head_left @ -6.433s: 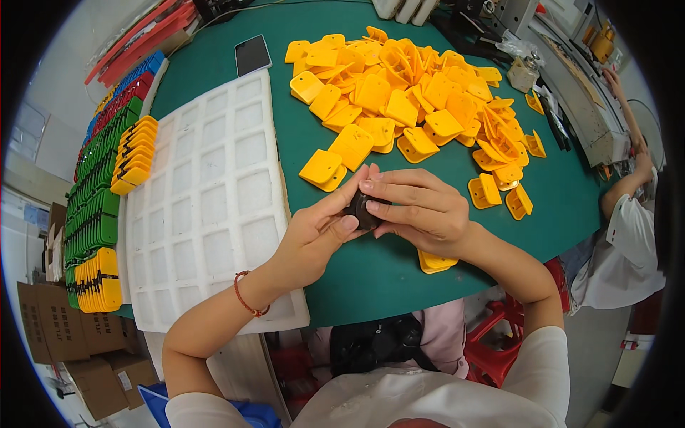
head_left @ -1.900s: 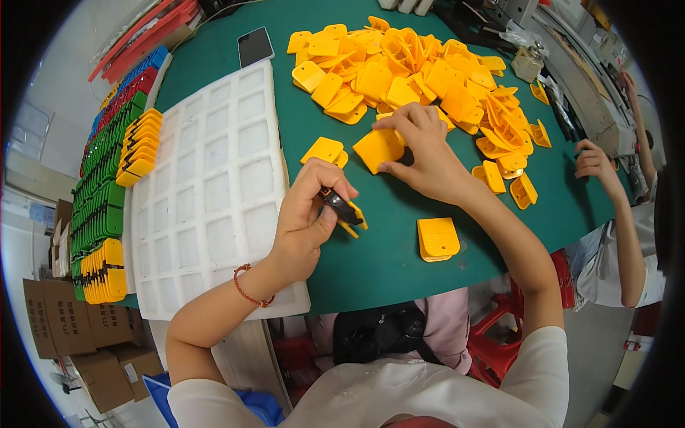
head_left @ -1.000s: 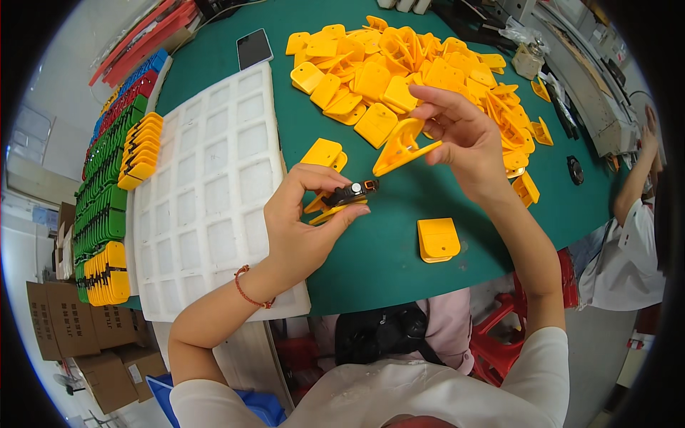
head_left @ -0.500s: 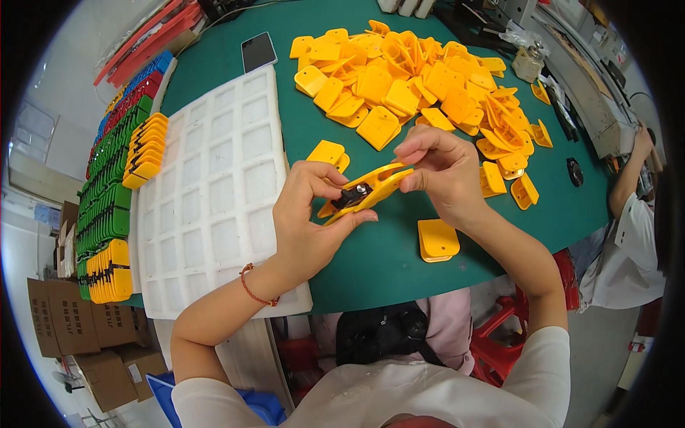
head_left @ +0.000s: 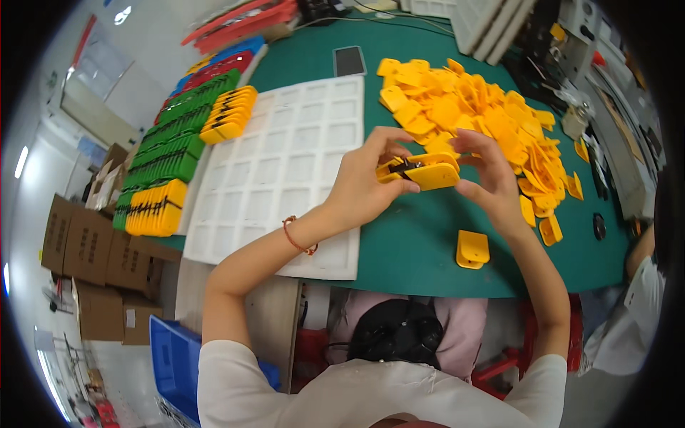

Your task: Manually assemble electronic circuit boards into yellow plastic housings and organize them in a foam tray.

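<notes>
Above the green table [head_left: 421, 267], a yellow plastic clip [head_left: 434, 175] with a black part inside it lies in my left hand [head_left: 362, 175]. My left fingers and thumb are closed on its left end. My right hand [head_left: 498, 187] is at the clip's other end, fingers and thumb spread apart around it; whether a fingertip touches it is unclear. A single yellow folded piece [head_left: 472, 250] rests on the table below my right hand. Behind both hands spreads a large heap of loose yellow pieces [head_left: 492, 118].
At left lies a white gridded foam tray [head_left: 275, 182]. Beside and partly on it stand rows of green clips [head_left: 168, 146], yellow clips [head_left: 157, 208] and red clips [head_left: 221, 68]. A phone [head_left: 349, 61] is at the back. Another person's sleeve [head_left: 628, 314] shows at right.
My right fingers have parted from their pinch on the clip's end. The clip has turned more level. The whole view has shifted, so the table's things appear further right.
</notes>
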A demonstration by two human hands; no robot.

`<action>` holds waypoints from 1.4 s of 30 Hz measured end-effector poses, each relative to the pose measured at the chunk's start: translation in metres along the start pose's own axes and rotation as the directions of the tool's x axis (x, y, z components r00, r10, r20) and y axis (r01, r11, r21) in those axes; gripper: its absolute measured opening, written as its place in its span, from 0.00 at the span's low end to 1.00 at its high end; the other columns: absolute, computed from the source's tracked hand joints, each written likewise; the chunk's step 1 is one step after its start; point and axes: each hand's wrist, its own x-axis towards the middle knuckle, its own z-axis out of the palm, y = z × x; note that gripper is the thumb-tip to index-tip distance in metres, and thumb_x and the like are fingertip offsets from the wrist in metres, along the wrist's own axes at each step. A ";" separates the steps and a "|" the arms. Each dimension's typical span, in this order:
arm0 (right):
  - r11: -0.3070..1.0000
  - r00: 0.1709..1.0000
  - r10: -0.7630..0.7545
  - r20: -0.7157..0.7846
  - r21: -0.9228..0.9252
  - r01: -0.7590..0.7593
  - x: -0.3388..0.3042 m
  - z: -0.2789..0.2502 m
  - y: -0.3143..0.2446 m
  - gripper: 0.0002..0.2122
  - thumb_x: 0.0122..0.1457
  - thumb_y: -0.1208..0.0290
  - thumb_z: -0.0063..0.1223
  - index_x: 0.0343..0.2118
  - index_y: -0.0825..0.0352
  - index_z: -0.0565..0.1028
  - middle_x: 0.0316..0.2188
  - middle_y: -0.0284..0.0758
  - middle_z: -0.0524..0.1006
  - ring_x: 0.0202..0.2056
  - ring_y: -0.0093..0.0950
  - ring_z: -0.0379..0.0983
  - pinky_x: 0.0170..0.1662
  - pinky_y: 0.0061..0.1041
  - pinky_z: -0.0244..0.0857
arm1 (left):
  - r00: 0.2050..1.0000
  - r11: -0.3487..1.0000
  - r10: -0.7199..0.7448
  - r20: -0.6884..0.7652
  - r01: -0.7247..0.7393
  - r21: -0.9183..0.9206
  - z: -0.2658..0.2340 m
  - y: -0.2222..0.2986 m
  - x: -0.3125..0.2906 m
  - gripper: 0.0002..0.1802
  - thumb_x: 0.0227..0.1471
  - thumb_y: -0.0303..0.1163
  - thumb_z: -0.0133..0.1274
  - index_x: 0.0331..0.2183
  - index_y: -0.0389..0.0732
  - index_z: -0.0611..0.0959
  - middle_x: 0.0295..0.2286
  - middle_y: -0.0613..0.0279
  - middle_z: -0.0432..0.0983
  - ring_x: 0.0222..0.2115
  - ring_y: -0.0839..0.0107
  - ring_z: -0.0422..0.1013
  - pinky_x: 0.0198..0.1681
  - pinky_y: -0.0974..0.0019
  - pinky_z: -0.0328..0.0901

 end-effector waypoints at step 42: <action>0.123 0.925 0.014 -0.379 -0.918 -0.378 -0.153 -0.217 -0.059 0.26 0.45 0.76 0.53 0.50 0.68 0.61 0.49 0.44 0.62 0.51 0.43 0.57 0.54 0.35 0.51 | 0.971 -0.006 0.210 0.114 -0.115 0.993 -0.272 -0.091 -0.005 0.17 0.35 0.17 0.48 0.34 0.34 0.71 0.36 0.45 0.66 0.39 0.47 0.63 0.42 0.54 0.59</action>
